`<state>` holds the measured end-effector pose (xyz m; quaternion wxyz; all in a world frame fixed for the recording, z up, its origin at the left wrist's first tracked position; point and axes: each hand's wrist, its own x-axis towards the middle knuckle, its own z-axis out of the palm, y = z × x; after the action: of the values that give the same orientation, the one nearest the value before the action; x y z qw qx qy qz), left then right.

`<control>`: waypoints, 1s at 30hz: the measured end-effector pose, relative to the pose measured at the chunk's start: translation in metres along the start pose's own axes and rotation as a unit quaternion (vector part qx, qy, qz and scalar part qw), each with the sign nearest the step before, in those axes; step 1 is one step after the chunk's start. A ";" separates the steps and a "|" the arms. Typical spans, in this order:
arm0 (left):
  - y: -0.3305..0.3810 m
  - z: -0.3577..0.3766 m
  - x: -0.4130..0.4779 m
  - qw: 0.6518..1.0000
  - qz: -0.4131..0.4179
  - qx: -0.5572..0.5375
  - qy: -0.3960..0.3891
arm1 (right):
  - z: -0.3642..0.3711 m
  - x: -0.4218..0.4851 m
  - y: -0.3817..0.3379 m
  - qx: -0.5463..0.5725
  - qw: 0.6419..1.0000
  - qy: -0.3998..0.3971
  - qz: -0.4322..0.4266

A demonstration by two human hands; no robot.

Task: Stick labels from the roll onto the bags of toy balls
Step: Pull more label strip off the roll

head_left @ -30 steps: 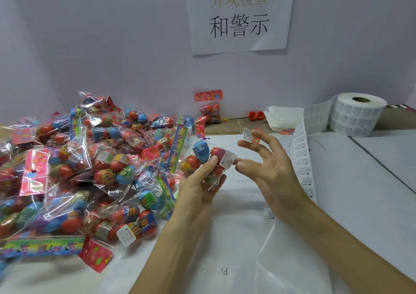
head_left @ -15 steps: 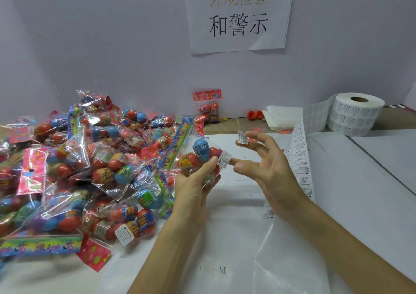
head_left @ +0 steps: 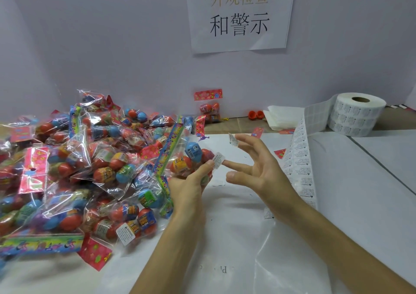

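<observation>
Over the worktop point(head_left: 360, 192), gripped by left hand point(head_left: 188, 187): one clear bag of toy balls point(head_left: 191, 154), blue, red and orange showing. Alongside, right hand point(head_left: 258, 172) spread wide, two white warning labels point(head_left: 219, 160) stuck to fingertips point(head_left: 231, 164). Farther right, one label roll point(head_left: 356, 115), strip point(head_left: 299, 158) trailing. Leftward, heaped bags point(head_left: 78, 169), too many to count.

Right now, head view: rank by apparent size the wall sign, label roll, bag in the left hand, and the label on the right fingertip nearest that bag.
1. Wall sign.
2. Label roll and held bag: about alike; the bag is nearer and partly hidden by the left hand, so unranked.
3. Fingertip label.
</observation>
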<state>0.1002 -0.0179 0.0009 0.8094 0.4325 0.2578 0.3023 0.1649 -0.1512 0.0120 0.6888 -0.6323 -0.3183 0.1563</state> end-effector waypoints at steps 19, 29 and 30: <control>0.000 0.004 -0.009 0.977 -0.028 0.093 -0.190 | -0.018 0.011 0.001 -0.015 0.996 0.084 -0.020; 0.001 0.003 -0.011 0.972 -0.032 0.099 -0.209 | -0.018 0.011 0.000 0.021 0.996 0.084 -0.009; 0.001 0.003 -0.011 0.972 -0.031 0.102 -0.209 | -0.018 0.011 0.000 0.013 0.997 0.073 -0.008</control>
<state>0.0945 -0.0265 0.0050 0.8061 0.5578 0.1257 0.1525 0.1847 -0.1584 0.0148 0.7195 -0.6305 -0.2701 0.1082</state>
